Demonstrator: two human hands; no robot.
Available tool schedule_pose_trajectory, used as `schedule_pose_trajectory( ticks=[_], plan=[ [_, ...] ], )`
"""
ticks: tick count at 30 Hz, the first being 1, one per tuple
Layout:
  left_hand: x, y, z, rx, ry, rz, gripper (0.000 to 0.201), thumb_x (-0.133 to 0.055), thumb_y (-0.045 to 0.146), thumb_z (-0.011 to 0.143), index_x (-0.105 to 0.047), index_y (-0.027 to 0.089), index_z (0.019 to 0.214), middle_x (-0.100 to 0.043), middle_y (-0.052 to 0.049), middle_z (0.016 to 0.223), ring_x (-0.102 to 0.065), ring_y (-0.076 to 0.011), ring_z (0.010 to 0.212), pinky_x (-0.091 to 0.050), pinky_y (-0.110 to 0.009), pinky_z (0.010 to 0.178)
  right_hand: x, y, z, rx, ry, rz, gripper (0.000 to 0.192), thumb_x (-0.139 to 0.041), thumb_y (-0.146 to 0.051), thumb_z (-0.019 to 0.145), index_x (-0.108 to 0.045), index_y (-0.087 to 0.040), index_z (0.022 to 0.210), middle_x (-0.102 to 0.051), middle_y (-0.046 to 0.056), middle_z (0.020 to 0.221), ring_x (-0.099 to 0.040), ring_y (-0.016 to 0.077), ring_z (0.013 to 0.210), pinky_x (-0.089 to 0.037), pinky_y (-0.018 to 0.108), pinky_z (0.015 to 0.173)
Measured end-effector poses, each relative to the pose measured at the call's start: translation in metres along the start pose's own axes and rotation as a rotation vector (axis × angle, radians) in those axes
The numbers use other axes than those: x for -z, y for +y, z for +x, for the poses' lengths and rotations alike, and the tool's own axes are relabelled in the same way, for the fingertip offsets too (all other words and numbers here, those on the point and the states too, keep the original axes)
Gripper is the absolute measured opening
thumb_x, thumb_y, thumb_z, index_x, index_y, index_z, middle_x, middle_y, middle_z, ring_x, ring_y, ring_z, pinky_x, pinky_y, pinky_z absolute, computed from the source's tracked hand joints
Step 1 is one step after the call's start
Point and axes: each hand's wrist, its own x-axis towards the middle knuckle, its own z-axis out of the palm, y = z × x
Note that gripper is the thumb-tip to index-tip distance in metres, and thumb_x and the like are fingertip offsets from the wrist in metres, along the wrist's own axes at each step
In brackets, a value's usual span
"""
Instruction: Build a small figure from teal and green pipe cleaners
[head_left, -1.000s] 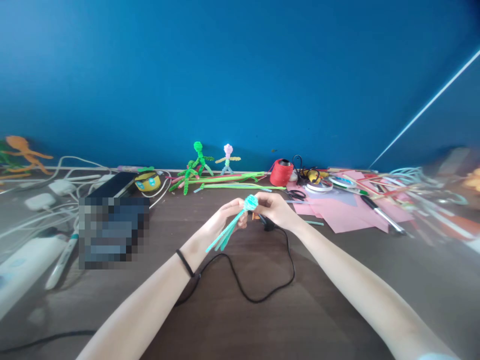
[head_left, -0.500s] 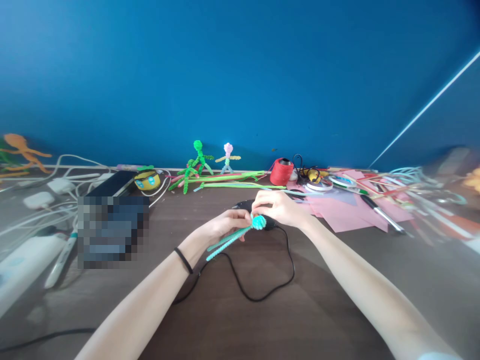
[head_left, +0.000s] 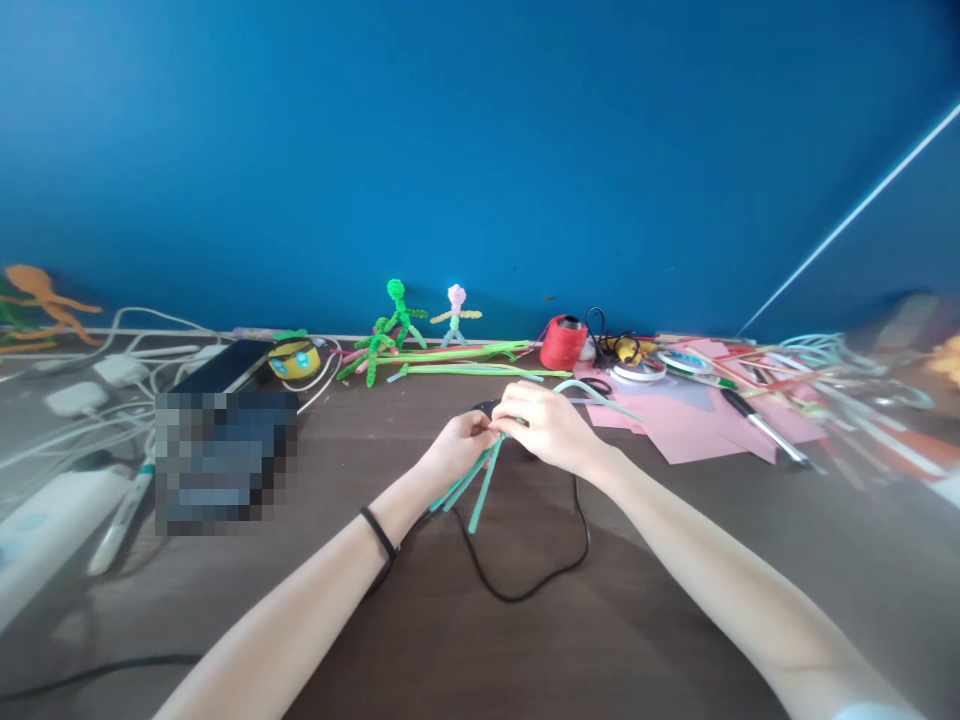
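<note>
Turquoise pipe cleaners (head_left: pixel 485 490) hang down from between my two hands, their loose ends pointing toward me. My left hand (head_left: pixel 455 447) is closed, pinching them near the top with thumb and finger. Right beside it, my right hand (head_left: pixel 546 428) has its fingers closed on the same pipe cleaners, and its back hides their upper part. A paler blue strand (head_left: pixel 607 398) curves out to the right from behind my right hand. A black device, mostly covered by my hands, lies behind them with a black cable (head_left: pixel 517 600) looping toward me.
Pipe-cleaner figures, a green one (head_left: pixel 397 305) and a pink-headed one (head_left: pixel 456 310), stand by the blue wall. A red thread spool (head_left: pixel 562 343), pink paper (head_left: pixel 690 425) and a black-and-silver pen (head_left: pixel 765 430) lie right. Left are white cables, a marker (head_left: pixel 124 515) and a yellow object (head_left: pixel 294 360).
The turquoise coiled end has gone out of sight behind my right hand. The loose ends have swung to point more downward and spread. A pale strand now sticks out to the right.
</note>
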Motion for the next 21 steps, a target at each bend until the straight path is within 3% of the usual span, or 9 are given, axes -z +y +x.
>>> schedule_pose_trajectory(
  ticks=[8,14,21],
  plan=[
    [-0.002,-0.004,0.002,0.025,0.127,-0.081,0.006,-0.053,0.013,0.066,-0.051,0.016,0.061,-0.050,0.004,0.044,-0.045,-0.0088,0.042,-0.032,-0.020,0.044,-0.002,-0.012,-0.001,-0.092,0.054,-0.010,0.022,-0.048,-0.024,0.086,-0.064,-0.015,0.073,-0.057,0.005,0.073,-0.053,0.0139,0.068,-0.038,0.025,0.061],
    [-0.002,-0.005,0.004,-0.042,0.235,-0.225,0.012,-0.060,0.021,0.065,-0.052,0.015,0.061,-0.049,0.005,0.051,-0.043,-0.0062,0.047,-0.032,-0.018,0.047,-0.011,-0.019,-0.005,-0.158,0.125,0.086,0.021,-0.047,-0.025,0.087,-0.064,-0.017,0.077,-0.059,0.005,0.079,-0.055,0.0127,0.067,-0.041,0.023,0.062],
    [0.003,-0.001,0.003,-0.004,0.151,-0.449,0.024,-0.066,0.034,0.064,-0.052,0.016,0.068,-0.052,0.004,0.057,-0.049,-0.0070,0.052,-0.037,-0.018,0.051,-0.014,-0.018,-0.004,-0.133,0.240,0.287,0.014,-0.053,-0.021,0.083,-0.065,-0.016,0.081,-0.060,0.004,0.076,-0.057,0.0121,0.068,-0.044,0.023,0.063]
  ],
)
